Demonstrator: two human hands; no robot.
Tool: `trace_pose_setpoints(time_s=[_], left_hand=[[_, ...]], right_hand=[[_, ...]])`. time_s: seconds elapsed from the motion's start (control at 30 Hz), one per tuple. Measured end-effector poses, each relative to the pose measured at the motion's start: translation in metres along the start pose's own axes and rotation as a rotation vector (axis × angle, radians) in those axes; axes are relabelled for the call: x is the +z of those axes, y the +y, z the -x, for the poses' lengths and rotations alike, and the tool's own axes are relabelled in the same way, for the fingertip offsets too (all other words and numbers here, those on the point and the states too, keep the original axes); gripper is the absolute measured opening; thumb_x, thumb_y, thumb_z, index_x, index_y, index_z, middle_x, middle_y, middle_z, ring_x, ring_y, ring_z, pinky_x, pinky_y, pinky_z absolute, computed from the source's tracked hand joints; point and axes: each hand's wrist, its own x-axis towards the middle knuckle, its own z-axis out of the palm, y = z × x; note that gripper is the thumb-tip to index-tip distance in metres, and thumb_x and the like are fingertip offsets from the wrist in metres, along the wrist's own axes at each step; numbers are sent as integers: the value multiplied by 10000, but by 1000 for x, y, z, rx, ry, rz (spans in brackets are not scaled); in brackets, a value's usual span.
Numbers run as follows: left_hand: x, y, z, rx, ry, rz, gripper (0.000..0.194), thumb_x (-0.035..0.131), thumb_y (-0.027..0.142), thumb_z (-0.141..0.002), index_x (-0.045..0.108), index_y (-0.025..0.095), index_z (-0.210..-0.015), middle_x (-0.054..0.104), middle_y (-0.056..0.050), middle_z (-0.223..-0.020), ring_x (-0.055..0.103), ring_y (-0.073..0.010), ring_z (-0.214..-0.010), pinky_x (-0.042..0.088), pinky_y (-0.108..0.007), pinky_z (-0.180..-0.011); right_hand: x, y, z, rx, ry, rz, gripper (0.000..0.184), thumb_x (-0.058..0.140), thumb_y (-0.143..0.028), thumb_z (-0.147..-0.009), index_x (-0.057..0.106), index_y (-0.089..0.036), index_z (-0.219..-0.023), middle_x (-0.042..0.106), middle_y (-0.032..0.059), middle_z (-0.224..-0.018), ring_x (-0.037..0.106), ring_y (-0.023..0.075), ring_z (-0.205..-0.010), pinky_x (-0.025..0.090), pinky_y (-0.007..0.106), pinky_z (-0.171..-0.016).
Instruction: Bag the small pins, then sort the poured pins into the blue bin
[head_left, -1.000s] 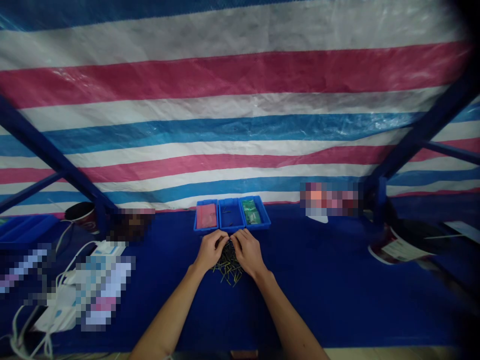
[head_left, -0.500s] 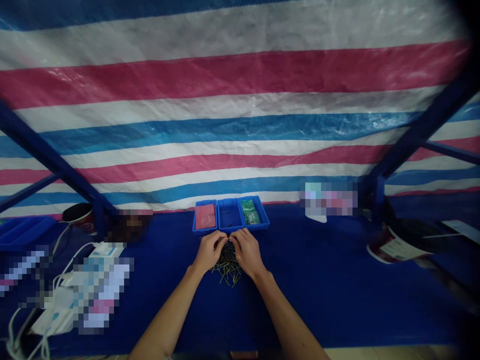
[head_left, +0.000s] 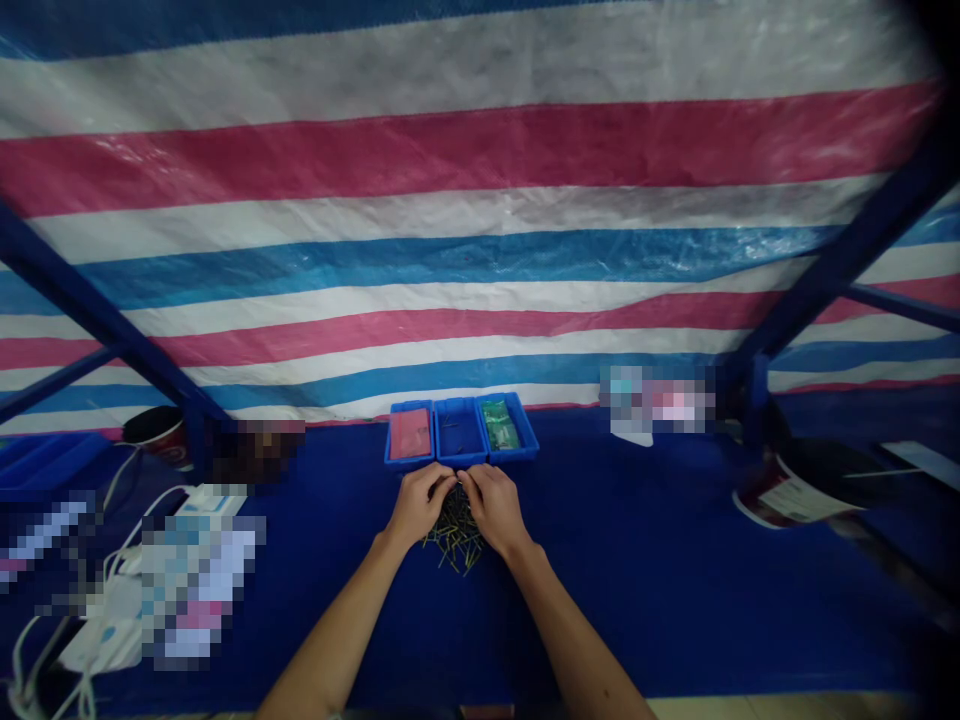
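Observation:
A heap of small dark and yellowish pins (head_left: 453, 532) lies on the blue table cover (head_left: 637, 570). My left hand (head_left: 418, 504) and my right hand (head_left: 491, 506) rest on the heap's far side, fingers curled and fingertips nearly touching above it. What the fingers pinch is too small to make out. Just beyond the hands stand three small blue trays in a row: the left tray (head_left: 409, 435) holds pink pieces, the middle tray (head_left: 459, 433) holds a few dark bits, the right tray (head_left: 504, 426) holds green pieces.
A striped red, white and blue tarp (head_left: 465, 220) hangs behind the table. Blue frame bars (head_left: 97, 315) slant at both sides. White cables and devices (head_left: 112, 610) lie at left, a dark cup (head_left: 154, 430) behind them, a tilted paper bucket (head_left: 795, 490) at right.
Both hands stay on the pin heap, with only slight finger shifts. The view has dipped a little.

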Motion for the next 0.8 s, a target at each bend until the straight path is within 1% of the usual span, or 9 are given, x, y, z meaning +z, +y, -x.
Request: trace_pose_setpoints(time_s=[0.1,0.17,0.27,0.37,0.53,0.6,0.7,0.8], left_hand=[[-1,-2,0,-28,36,11,235,501,291,-983,654,170,-854,652,-24,-776,590,-141,-698,440,-237,-696],[-1,-3,0,-41,39,15,234,501,298,-982,653,170,-859,656,-23,-780,592,-143,-702,442,-237,-700],[-1,-4,1,-49,21,7,250,502,319,-982,651,169,-848,643,-19,-756,567,-138,-665,428,-235,-667],[-1,-3,1,-49,0,-4,251,503,335,-983,651,171,-863,635,-17,-744,543,-134,-638,413,-236,-639],[-1,-3,1,-40,5,2,282,486,349,-989,647,168,-846,628,-23,-744,544,-137,-647,413,-241,-641],[-1,-4,1,-38,16,10,287,478,346,-991,649,167,-846,640,-28,-758,564,-143,-671,427,-244,-664],[-1,-4,1,-39,25,17,261,483,332,-989,656,168,-884,661,-32,-791,584,-147,-697,441,-247,-688],[-1,-3,1,-33,18,3,270,483,344,-988,657,172,-875,650,-27,-766,567,-142,-666,435,-242,-666]], right_hand=[[-2,-1,0,-19,-21,-136,195,445,-268,-1044,629,-210,-1018,676,60,-927,629,204,-865,449,296,-781],[-2,0,0,-30,-22,-189,191,452,-241,-1036,626,-223,-1114,680,65,-1004,641,207,-920,466,298,-819],[-1,1,1,-23,-7,-208,214,437,-215,-1035,643,-229,-1092,679,58,-978,650,199,-898,476,294,-816],[-1,1,1,-13,5,-180,211,441,-224,-1033,652,-225,-1021,675,52,-918,651,190,-843,477,282,-770],[-5,-2,1,4,-28,-135,237,433,-260,-1038,633,-220,-918,652,44,-845,638,185,-772,464,274,-713],[-6,-3,1,7,-36,-148,218,441,-272,-1038,635,-222,-955,658,45,-867,640,188,-788,467,276,-725],[-7,-4,0,-1,-24,-176,180,463,-267,-1030,635,-229,-1068,677,55,-944,651,198,-848,478,286,-772],[-6,-2,1,-17,-6,-194,200,451,-236,-1027,647,-231,-1068,684,57,-957,657,200,-869,485,292,-802]])
